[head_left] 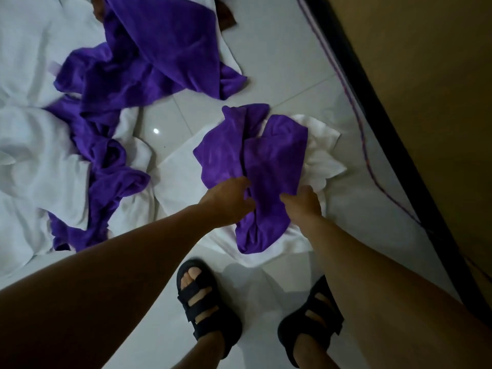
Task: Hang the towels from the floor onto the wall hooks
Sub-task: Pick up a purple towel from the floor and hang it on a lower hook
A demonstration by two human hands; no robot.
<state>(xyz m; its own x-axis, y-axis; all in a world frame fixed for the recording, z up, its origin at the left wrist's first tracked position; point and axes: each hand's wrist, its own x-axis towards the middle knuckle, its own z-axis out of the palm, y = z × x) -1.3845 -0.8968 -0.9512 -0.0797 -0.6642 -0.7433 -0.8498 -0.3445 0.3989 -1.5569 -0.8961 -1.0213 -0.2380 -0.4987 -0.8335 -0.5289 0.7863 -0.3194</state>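
A crumpled purple towel (266, 155) lies on a white towel (181, 177) on the tiled floor in front of my feet. My left hand (229, 201) pinches the purple towel's left fold near its middle. My right hand (303, 203) grips its right edge, fingers curled into the cloth. More purple towels (159, 49) and white towels (32, 155) are strewn over the floor to the left and beyond. No wall hooks are in view.
My two feet in black sandals (205, 302) stand on the pale tiles just below the towels. A dark skirting strip and a tan wall (426, 75) run along the right, with a thin purple cord (354, 107) lying beside them. A brown cloth (226, 17) peeks out at the top.
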